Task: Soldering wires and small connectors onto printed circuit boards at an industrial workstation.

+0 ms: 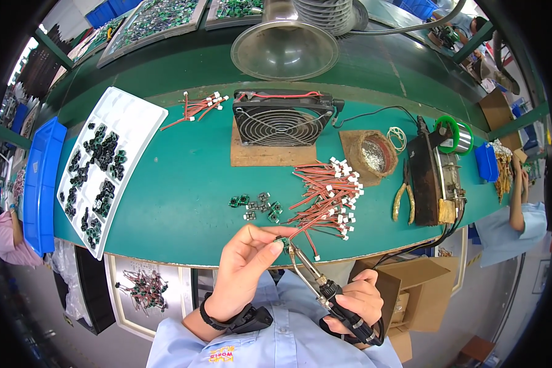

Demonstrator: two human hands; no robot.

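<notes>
Between the thumb and fingers of my left hand (242,260) is a small green circuit board (283,241), held just over the table's front edge. A red-and-black wire runs up from it toward the wire pile, though its exact joint is too small to see. My right hand (360,300) is wrapped round the black handle of a soldering iron (345,311), its metal tip at the board. A thin tube runs alongside the iron's tip. Several loose circuit boards (257,206) lie just beyond my left hand, and a pile of red-and-black wires with white connectors (328,196) spreads to their right.
A fan (282,126) stands behind the wires, under a metal exhaust hood (285,54). Rightward are a solder-flecked bowl (377,153), pliers (405,195), a dark box (422,181) and a green spool (454,136). A white tray of parts (141,116) and blue bin (40,184) sit left.
</notes>
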